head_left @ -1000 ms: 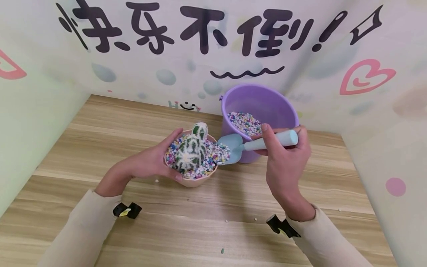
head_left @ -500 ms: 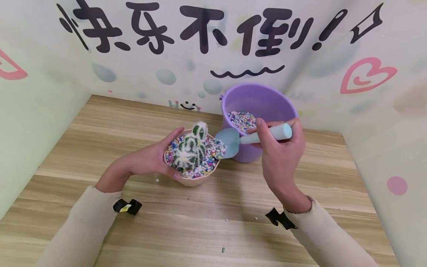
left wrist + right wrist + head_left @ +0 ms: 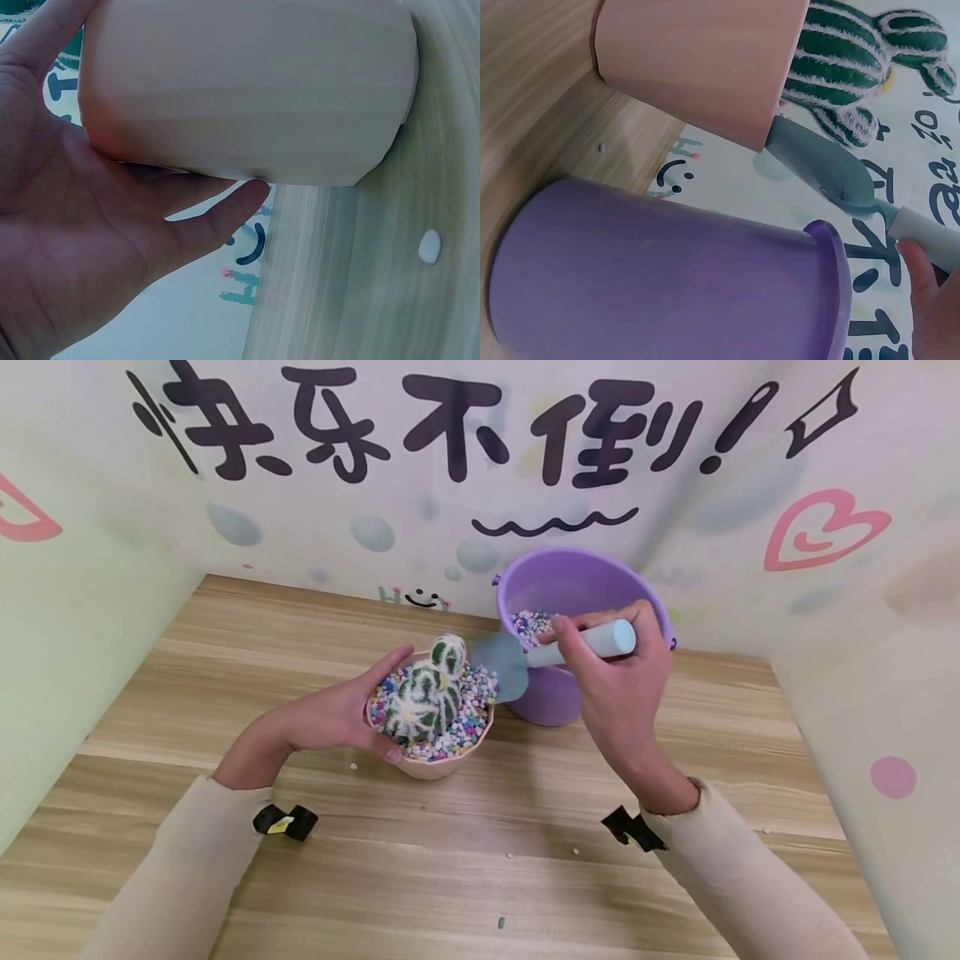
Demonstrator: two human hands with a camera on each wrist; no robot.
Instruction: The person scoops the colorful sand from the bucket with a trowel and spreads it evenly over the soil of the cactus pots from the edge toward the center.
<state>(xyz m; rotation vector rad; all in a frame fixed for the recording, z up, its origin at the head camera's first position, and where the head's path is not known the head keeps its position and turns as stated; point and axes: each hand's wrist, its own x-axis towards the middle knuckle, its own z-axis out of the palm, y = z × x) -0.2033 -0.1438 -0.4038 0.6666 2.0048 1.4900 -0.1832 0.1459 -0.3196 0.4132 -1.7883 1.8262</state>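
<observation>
A green cactus with white fuzz (image 3: 423, 702) stands in a pale peach pot (image 3: 435, 768) filled with multicoloured pebbles (image 3: 476, 693). My left hand (image 3: 341, 714) holds the pot from its left side, thumb in front and fingers round the back; the left wrist view shows the palm against the pot's wall (image 3: 247, 90). My right hand (image 3: 622, 685) grips the pale handle of a small blue trowel (image 3: 502, 668). The trowel's blade rests at the pot's right rim, tip over the pebbles. In the right wrist view the blade (image 3: 821, 165) slopes down to the rim.
Right behind the pot stands a purple bucket (image 3: 555, 697) with more pebbles (image 3: 532, 625) inside, below my right hand. A few stray pebbles lie on the wooden table (image 3: 420, 877). A printed backdrop (image 3: 337, 527) closes off the rear and sides.
My right hand has moved left and up, tilting the trowel more steeply. Pebbles have slid off its blade into the pot. The left hand has stayed on the pot.
</observation>
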